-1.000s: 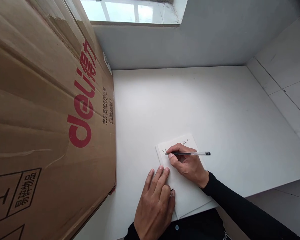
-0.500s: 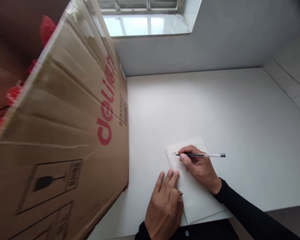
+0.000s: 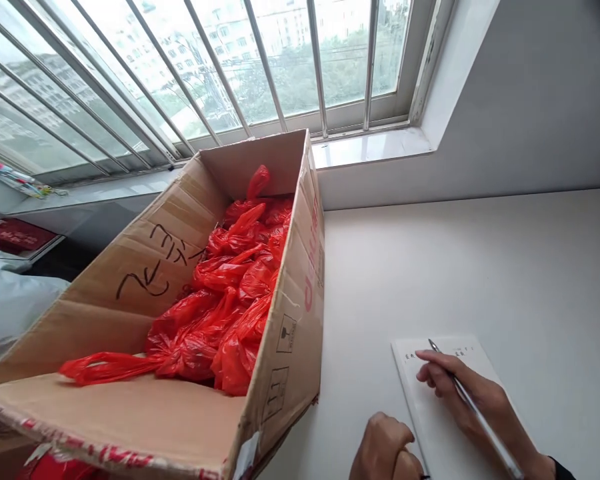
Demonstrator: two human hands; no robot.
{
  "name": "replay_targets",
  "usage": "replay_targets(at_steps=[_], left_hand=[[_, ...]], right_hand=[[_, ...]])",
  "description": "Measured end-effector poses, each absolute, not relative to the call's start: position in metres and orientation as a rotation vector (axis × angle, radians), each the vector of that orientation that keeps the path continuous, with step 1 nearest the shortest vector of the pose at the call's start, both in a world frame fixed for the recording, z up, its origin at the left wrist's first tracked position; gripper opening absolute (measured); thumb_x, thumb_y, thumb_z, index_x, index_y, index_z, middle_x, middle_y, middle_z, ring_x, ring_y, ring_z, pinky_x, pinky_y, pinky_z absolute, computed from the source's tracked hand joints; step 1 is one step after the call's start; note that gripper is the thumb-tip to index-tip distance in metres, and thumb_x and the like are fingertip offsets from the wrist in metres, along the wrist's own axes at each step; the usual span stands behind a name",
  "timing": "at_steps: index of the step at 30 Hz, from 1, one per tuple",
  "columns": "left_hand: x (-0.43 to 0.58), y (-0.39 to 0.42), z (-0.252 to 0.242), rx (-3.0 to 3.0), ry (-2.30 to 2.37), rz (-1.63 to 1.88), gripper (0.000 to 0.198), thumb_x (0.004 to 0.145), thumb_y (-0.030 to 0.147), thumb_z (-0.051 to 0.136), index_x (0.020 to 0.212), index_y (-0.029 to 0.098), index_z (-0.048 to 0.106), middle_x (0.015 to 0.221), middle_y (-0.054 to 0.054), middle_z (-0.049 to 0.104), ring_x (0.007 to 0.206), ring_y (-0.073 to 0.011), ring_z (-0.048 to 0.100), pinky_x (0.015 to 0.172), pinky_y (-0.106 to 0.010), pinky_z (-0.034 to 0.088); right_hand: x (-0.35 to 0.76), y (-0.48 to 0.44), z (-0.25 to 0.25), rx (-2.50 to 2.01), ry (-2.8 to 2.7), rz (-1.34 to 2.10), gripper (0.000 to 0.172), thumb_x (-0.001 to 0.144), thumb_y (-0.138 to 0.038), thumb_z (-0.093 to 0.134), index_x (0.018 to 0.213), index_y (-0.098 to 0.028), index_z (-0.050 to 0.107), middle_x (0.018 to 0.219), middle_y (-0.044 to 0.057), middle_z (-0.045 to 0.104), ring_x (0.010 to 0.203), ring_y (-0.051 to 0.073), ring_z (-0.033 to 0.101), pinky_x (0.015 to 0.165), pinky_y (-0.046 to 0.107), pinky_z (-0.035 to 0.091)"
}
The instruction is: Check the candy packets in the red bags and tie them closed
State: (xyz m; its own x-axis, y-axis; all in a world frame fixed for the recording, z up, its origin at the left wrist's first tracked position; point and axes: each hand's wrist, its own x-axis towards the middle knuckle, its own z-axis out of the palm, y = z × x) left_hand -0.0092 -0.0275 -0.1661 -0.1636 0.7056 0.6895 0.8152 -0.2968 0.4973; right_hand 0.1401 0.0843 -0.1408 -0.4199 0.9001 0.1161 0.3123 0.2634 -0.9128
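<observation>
White tabletop [image 3: 395, 280]: notebook [image 3: 443, 430], long axis running forward; right hand [image 3: 497, 408] nearer, over it, pinching pen [image 3: 485, 425]; left hand [image 3: 384, 445] curled beside notebook's left edge, contents unclear.

Room of unclear use: barred window [image 3: 266, 67], 1 white table [image 3: 405, 267], carton [image 3: 105, 323] of red bags [image 3: 240, 280].
</observation>
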Motion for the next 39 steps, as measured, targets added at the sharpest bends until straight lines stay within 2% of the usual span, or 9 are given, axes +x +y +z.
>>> replay_targets(at_steps=[2,4,7,10,16,26,31,36,39], left_hand=[[-0.006,-0.026,-0.163,-1.908,-1.74,-1.502,0.027,0.081,-0.005,0.038,0.073,0.021,0.04,0.082,-0.005,0.063,0.068,-0.0141,0.061,0.06,-0.03,0.055],[-0.005,-0.029,-0.158,-1.903,-1.743,-1.54,0.024,0.081,-0.003,0.038,0.076,0.02,0.044,0.096,-0.008,0.066,0.087,-0.0182,0.068,0.077,-0.037,0.062],[-0.007,-0.036,-0.146,-1.952,-1.871,-1.578,0.025,0.081,-0.004,0.039,0.084,0.02,0.048,0.109,-0.009,0.066,0.108,-0.0214,0.067,0.085,-0.039,0.062],[-0.009,-0.042,-0.138,-2.004,-2.04,-1.548,0.025,0.084,-0.003,0.042,0.09,0.02,0.049,0.114,-0.009,0.064,0.114,-0.0216,0.064,0.087,-0.039,0.061],[-0.009,-0.04,-0.131,-1.984,-2.187,-1.599,0.028,0.086,-0.005,0.049,0.092,0.022,0.045,0.118,-0.008,0.061,0.118,-0.0227,0.061,0.091,-0.043,0.057],[-0.028,-0.03,-0.134,-2.163,-2.11,-1.595,0.022,0.087,0.001,0.05,0.094,0.02,0.043,0.11,-0.01,0.057,0.106,-0.0189,0.061,0.079,-0.033,0.056],[-0.032,-0.022,-0.136,-2.217,-2.055,-1.577,0.024,0.085,0.0,0.052,0.094,0.019,0.042,0.106,-0.009,0.058,0.102,-0.018,0.061,0.079,-0.032,0.057],[-0.03,-0.018,-0.136,-2.198,-2.105,-1.581,0.022,0.087,0.001,0.051,0.094,0.019,0.043,0.099,-0.008,0.058,0.093,-0.0171,0.062,0.073,-0.032,0.057],[-0.03,-0.016,-0.139,-2.445,-1.998,-1.489,0.026,0.084,-0.002,0.053,0.099,0.018,0.045,0.11,-0.012,0.06,0.104,-0.021,0.063,0.081,-0.037,0.058]], right_hand=[[0.14,0.081,-0.136,-0.929,-2.022,1.009,0.035,0.1,-0.017,0.051,0.131,-0.029,0.059,0.088,0.002,0.068,0.078,0.017,0.068,0.068,0.028,0.058],[0.138,0.077,-0.133,-0.808,-2.155,0.943,0.039,0.098,-0.009,0.048,0.132,-0.027,0.058,0.081,0.002,0.062,0.071,0.016,0.063,0.06,0.028,0.053],[0.13,0.071,-0.13,-0.705,-2.328,0.89,0.037,0.097,-0.005,0.047,0.127,-0.023,0.061,0.078,0.002,0.059,0.069,0.016,0.057,0.057,0.029,0.047],[0.123,0.068,-0.132,-0.658,-2.389,0.837,0.034,0.096,-0.005,0.046,0.12,-0.021,0.064,0.078,0.003,0.061,0.072,0.018,0.055,0.06,0.031,0.046],[0.12,0.069,-0.134,-0.676,-2.344,0.7,0.032,0.093,-0.003,0.047,0.113,-0.019,0.066,0.069,0.0,0.058,0.064,0.016,0.048,0.059,0.029,0.043],[0.118,0.077,-0.136,-0.564,-2.44,0.488,0.022,0.087,-0.004,0.053,0.097,-0.018,0.067,0.057,-0.003,0.051,0.054,0.014,0.04,0.051,0.03,0.035],[0.116,0.082,-0.135,-0.537,-2.489,0.428,0.017,0.089,-0.009,0.054,0.091,-0.019,0.066,0.054,-0.004,0.049,0.052,0.014,0.039,0.049,0.03,0.034],[0.119,0.084,-0.131,-0.562,-2.337,0.558,0.017,0.086,-0.009,0.054,0.095,-0.019,0.063,0.058,-0.003,0.055,0.051,0.014,0.042,0.049,0.03,0.037],[0.128,0.081,-0.127,-0.794,-2.061,0.845,0.018,0.093,-0.013,0.05,0.101,-0.022,0.064,0.073,0.001,0.066,0.059,0.014,0.054,0.056,0.03,0.045]])
